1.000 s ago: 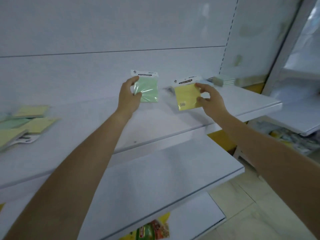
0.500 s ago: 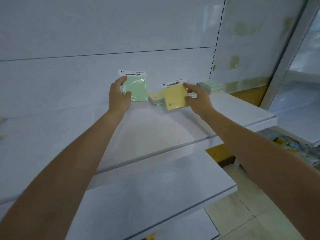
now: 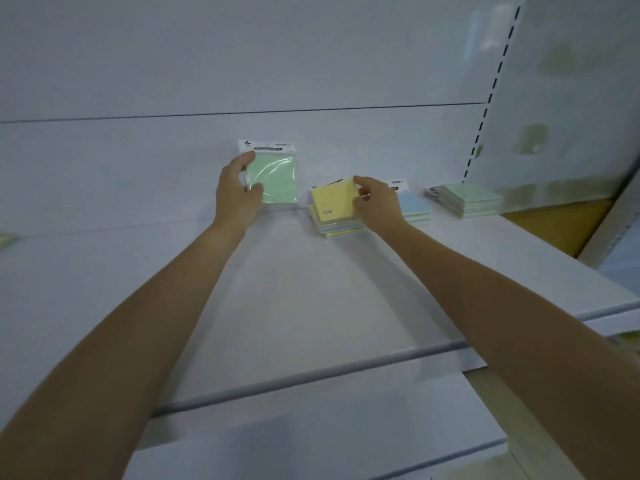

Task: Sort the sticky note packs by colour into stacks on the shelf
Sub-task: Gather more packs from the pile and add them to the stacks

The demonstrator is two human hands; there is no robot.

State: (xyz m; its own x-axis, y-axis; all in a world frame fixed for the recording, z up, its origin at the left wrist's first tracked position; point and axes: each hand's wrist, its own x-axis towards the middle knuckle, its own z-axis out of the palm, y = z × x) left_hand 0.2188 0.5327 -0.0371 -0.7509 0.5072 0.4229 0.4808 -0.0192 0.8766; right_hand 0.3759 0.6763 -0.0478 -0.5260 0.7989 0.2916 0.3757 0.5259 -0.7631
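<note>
My left hand [image 3: 237,194] grips a green sticky note pack [image 3: 278,180] by its left edge and holds it upright above the white shelf [image 3: 311,289]. To its right, my right hand [image 3: 375,200] pinches a yellow pack [image 3: 332,204] at its right edge, and the pack lies on top of a stack [image 3: 341,226] at the back of the shelf. A blue-topped stack [image 3: 414,206] sits just behind my right hand. Farther right stands a green-topped stack [image 3: 469,200].
The shelf's back panel rises right behind the stacks. A slotted upright [image 3: 488,98] runs down at the right. A lower shelf [image 3: 311,441] juts out below the front edge. A loose pack [image 3: 5,240] shows at the far left edge.
Both hands have moved toward the back of the shelf. The yellow pack has come down from the air onto the stack. The green pack stays raised in my left hand.
</note>
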